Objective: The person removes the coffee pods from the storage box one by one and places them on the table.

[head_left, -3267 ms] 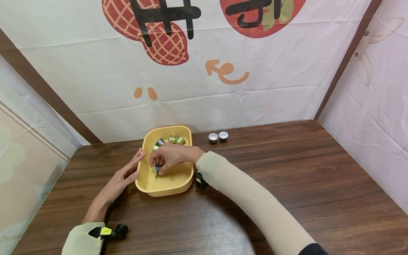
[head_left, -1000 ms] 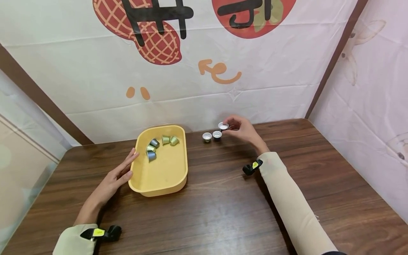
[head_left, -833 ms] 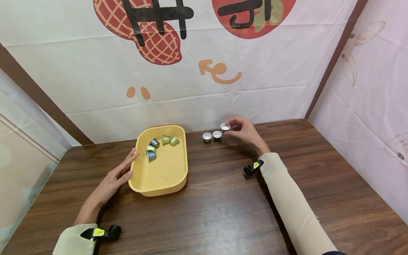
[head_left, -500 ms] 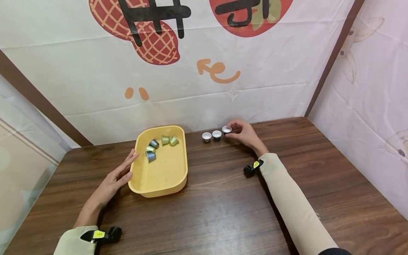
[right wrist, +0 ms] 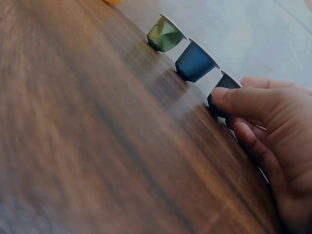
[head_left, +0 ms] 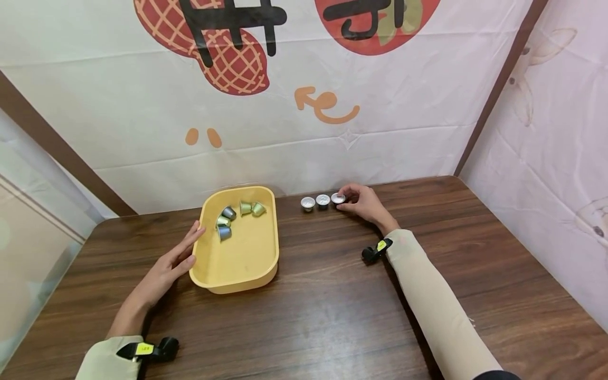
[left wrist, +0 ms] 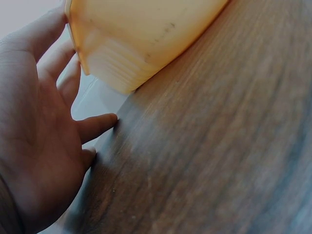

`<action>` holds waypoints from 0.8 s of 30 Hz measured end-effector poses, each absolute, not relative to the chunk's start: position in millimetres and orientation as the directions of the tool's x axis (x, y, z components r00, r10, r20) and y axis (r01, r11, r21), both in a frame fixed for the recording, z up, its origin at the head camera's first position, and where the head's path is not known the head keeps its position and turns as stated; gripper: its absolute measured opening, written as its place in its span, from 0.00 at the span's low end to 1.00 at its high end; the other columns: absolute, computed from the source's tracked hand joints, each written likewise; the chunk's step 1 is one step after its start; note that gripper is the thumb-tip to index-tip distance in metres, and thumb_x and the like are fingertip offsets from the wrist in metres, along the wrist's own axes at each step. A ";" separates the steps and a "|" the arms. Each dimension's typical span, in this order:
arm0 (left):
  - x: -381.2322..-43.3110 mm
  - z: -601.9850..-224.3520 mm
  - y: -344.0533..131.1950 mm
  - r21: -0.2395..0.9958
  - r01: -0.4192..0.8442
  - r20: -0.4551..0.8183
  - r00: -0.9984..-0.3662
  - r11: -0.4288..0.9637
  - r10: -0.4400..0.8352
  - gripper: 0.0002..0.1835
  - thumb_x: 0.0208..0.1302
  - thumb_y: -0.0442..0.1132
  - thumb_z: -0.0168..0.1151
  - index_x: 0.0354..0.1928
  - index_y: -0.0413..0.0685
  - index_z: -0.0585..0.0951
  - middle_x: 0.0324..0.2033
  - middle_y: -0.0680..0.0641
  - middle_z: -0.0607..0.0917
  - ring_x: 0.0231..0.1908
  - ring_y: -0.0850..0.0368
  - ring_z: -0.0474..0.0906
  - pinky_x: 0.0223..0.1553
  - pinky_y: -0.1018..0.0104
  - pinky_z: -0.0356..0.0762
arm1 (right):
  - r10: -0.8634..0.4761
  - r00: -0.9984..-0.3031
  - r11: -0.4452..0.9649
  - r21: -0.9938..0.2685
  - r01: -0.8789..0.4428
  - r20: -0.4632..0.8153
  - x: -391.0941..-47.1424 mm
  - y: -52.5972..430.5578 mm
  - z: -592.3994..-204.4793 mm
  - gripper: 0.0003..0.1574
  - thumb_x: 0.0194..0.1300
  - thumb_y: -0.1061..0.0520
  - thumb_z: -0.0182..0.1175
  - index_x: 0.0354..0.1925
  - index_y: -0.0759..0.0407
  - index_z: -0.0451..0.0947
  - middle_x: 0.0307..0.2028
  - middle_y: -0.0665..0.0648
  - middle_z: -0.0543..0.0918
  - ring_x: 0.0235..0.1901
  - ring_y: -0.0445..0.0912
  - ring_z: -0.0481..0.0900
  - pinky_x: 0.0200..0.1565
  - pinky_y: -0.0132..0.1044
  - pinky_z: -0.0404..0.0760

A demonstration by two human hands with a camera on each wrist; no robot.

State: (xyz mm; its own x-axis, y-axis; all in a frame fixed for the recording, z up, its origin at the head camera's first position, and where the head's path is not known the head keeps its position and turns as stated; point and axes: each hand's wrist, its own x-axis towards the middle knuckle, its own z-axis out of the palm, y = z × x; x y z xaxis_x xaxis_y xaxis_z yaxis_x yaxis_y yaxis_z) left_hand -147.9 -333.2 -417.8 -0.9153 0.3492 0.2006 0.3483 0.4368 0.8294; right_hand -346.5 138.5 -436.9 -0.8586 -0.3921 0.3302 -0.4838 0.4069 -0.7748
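Observation:
At the back of the table, my right hand (head_left: 367,206) pinches a dark coffee capsule (right wrist: 227,83) between thumb and fingers. The capsule stands foil lid up, its base at the tabletop. To its left, in a row, stand a blue coffee capsule (right wrist: 196,62) and a dented green one (right wrist: 165,36), both lid up. My left hand (head_left: 167,268) touches the left rim of a yellow plastic tub (head_left: 239,264) with fairly straight fingers. Inside the tub lie several green and blue capsules (head_left: 225,233), tipped on their sides toward the back and left.
The wooden table (head_left: 323,316) runs back to a printed fabric wall (head_left: 256,132) close behind the capsule row. Another fabric panel (head_left: 560,158) borders the right side. The tub stands left of the row, its far end near the back wall.
My right hand took a capsule from the tub, carried it right to the end of the row, then lowered it to the tabletop. My left hand has stayed at the tub's rim.

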 end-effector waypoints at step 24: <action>-145.6 -415.3 -331.0 0.839 0.360 0.214 -0.908 0.408 0.361 0.31 0.72 0.29 0.47 0.75 0.50 0.55 0.75 0.50 0.43 0.72 0.64 0.37 0.58 0.84 0.49 | -0.406 -0.853 0.394 -0.780 -0.486 0.327 -346.8 140.4 -437.8 0.21 0.51 0.57 0.75 0.43 0.55 0.78 0.33 0.54 0.81 0.32 0.46 0.78 0.36 0.36 0.75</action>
